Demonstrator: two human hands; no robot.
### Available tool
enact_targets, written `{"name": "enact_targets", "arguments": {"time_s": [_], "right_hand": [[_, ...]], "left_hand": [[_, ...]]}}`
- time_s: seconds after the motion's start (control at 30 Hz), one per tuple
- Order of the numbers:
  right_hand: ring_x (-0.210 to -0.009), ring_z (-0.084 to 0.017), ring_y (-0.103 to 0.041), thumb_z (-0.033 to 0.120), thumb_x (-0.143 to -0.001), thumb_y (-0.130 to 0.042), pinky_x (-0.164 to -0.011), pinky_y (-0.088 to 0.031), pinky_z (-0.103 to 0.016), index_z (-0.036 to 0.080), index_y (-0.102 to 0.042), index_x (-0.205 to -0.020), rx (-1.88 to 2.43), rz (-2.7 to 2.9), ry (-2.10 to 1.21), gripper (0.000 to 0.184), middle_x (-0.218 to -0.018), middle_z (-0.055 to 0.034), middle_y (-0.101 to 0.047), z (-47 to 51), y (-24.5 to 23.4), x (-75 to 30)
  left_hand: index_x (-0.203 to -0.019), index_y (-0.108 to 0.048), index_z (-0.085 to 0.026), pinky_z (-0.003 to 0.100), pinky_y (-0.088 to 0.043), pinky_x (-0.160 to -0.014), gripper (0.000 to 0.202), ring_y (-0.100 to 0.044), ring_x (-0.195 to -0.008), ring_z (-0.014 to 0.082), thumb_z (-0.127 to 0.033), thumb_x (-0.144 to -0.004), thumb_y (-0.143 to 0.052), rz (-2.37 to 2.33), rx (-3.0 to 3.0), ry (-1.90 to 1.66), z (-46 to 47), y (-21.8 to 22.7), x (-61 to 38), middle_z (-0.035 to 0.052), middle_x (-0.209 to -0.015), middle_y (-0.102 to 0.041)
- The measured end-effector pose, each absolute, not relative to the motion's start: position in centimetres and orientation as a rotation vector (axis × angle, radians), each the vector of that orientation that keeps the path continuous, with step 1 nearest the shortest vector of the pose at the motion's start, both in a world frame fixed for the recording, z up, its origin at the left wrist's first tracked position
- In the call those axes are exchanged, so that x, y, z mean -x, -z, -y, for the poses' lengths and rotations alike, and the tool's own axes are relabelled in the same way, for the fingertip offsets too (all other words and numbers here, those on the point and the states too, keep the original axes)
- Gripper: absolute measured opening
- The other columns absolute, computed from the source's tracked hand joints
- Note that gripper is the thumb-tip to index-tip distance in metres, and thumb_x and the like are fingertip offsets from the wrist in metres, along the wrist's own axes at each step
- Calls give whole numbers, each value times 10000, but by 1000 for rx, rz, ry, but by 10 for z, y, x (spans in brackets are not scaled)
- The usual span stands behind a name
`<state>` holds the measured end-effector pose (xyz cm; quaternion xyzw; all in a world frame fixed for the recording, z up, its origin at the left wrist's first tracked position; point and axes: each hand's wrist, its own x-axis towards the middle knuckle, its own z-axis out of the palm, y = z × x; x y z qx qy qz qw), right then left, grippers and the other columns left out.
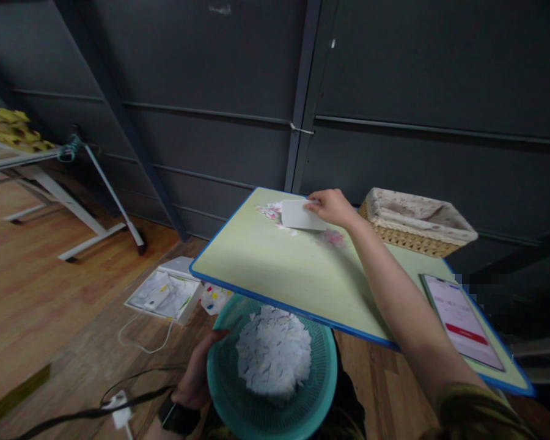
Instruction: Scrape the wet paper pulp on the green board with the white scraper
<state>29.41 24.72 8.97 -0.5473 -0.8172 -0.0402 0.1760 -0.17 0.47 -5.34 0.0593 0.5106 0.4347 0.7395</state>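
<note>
My right hand (333, 208) pinches the edge of a white rectangular card (297, 214) with rounded corners, over the far part of a small pale-green table (266, 269). Beside the card's left edge are small white bits and a pink flower print; I cannot fully separate the two. Down in front of me, my left hand (200, 366) grips the left rim of a teal plastic basket (323, 391), thumb over the edge. A heap of white paper scraps (275, 354) lies inside it. The basket sits below the table's near edge.
A lined wicker basket (421, 244) stands at the table's far right, with a lit phone (462, 321) nearer me. On the floor at left are an open white box (165, 296), cables and a power strip (118, 408). Dark metal panels (211, 73) rise behind the table.
</note>
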Motion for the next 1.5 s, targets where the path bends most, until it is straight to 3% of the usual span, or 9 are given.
{"name": "enact_targets", "arguments": {"time_s": [0.47,1.5], "right_hand": [[-827,-241,-649,287,-887,-488,-726,-369,-304,154,-739,-992,1554,2275,187,302,-969,-133,-738,-246,-87,-288],[-842,-266,-648,243,-845,-535,-785,-425,-356,137,-758,-982,1605,2302,110,282,-955,-149,-741,-243,-97,-297]], "left_hand": [[-854,-703,-162,302,-586,-621,98,-736,-607,200,-172,-792,-627,-1101,-176,-1003,-3,56,2,46,-715,-812],[-895,-708,-120,325,-595,-645,155,-746,-618,221,-187,-818,-592,-1133,-142,-958,-5,49,1,84,-704,-809]]}}
